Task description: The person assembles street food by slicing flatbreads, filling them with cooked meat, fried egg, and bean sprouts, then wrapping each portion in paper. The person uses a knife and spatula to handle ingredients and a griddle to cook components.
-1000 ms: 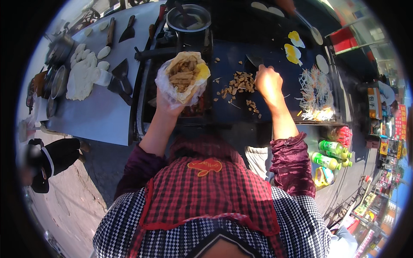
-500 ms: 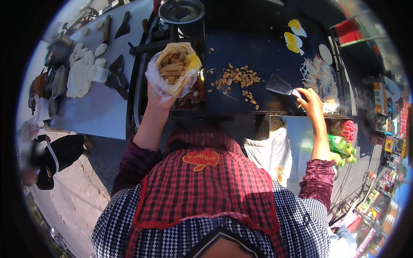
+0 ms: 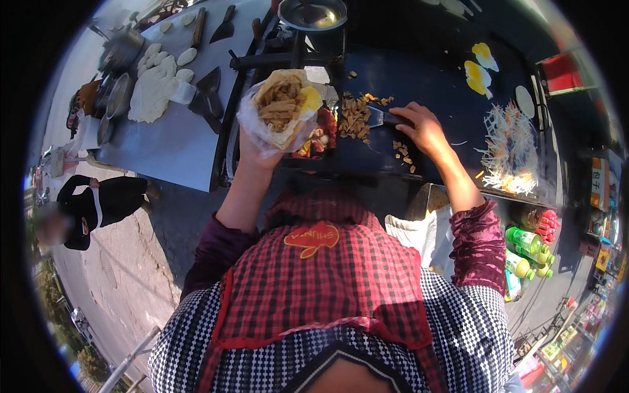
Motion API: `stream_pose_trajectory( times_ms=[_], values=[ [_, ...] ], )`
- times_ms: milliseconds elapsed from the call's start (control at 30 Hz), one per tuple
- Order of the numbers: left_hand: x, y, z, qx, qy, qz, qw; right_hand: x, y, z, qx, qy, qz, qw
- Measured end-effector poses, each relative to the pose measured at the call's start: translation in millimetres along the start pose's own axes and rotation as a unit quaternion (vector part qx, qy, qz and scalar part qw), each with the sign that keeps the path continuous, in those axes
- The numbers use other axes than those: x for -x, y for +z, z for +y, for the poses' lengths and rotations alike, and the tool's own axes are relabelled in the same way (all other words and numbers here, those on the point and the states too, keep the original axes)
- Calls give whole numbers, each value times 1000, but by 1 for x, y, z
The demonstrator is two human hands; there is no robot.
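My left hand is closed round the underside of a clear plastic bag. Inside the bag, a stuffed flatbread stands open side up, with brown strips and a bit of yellow egg showing. My right hand grips the handle of a metal scraper over the dark griddle. The scraper's blade touches a heap of chopped brown pieces at the griddle's left edge. A smaller group of pieces lies nearer me.
Two fried eggs and a pile of white shreds lie on the griddle's right side. Dough and spatulas rest on the left table. A metal bowl stands beyond. Bottles are at right; a person stands left.
My right hand has moved left with the scraper, from beside the shreds to the brown pieces. Those pieces are now bunched at the griddle's left edge. The whole view has shifted slightly.
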State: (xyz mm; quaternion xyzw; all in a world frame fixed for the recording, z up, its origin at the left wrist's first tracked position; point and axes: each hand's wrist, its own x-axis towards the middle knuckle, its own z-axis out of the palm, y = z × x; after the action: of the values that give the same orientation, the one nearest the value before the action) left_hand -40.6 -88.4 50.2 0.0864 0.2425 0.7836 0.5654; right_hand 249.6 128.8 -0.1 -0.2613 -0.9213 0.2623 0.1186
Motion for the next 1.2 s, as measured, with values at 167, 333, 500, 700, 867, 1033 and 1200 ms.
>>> stream_pose_trajectory(
  times_ms=[167,333,500,700,867,1033,1200],
  values=[
    [2,0,-1,-6,0,14,1000,-6,4,9,-56,24,-19,998],
    [-6,-14,-12,-45,-58,-51,996,7,-3,9,-162,71,19,984],
    [-33,-7,-61,-63,-24,-2,998,27,-44,-24,-135,82,140,978],
    [-67,58,-104,136,-102,-2,985,42,-35,-93,55,127,218,966],
    [-100,45,-117,127,-127,-76,981,47,-9,-112,100,124,212,964],
    [-94,52,-118,171,-144,-61,973,49,-1,-139,255,90,174,947],
    [-88,64,-110,135,-131,-35,982,58,-21,-162,322,57,144,934]
  ],
)
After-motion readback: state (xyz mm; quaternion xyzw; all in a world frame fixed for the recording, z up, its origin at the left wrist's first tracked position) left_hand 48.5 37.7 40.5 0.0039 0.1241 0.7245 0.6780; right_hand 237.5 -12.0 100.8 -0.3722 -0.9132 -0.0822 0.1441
